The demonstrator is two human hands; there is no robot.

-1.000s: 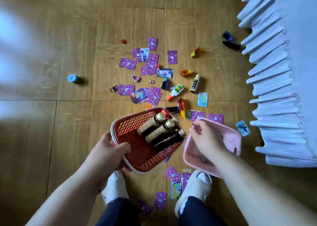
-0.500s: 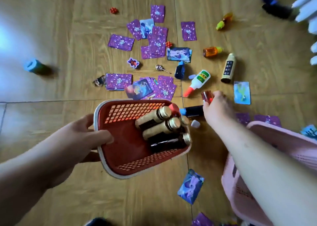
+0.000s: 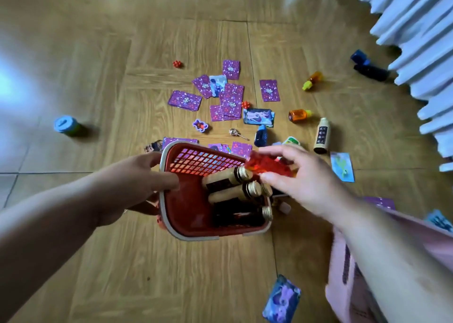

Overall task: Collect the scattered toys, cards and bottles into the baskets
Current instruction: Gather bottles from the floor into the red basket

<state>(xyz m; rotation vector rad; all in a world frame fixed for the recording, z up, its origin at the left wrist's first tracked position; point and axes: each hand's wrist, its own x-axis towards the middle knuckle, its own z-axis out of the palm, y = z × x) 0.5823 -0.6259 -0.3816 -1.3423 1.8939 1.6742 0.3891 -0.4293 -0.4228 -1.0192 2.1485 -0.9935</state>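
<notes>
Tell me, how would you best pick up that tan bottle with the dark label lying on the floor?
Grip the tan bottle across its straight middle, coming from above. It lies flat on the wooden floor with bare floor along both long sides, so fingers fit either side.

A single wide-angle view from the person's head looks forward and steeply down at the wooden floor (image 3: 103, 261), with the red basket (image 3: 186, 215) close below the lens, just under the middle of the picture. Beyond the red basket the view takes in the scattered purple cards (image 3: 230, 99) farther off, and up to the right of it the pleated white fabric (image 3: 421, 28) at the frame's edge. Both forearms enter from the bottom corners toward the red basket, and straight lines bow near the borders.
</notes>
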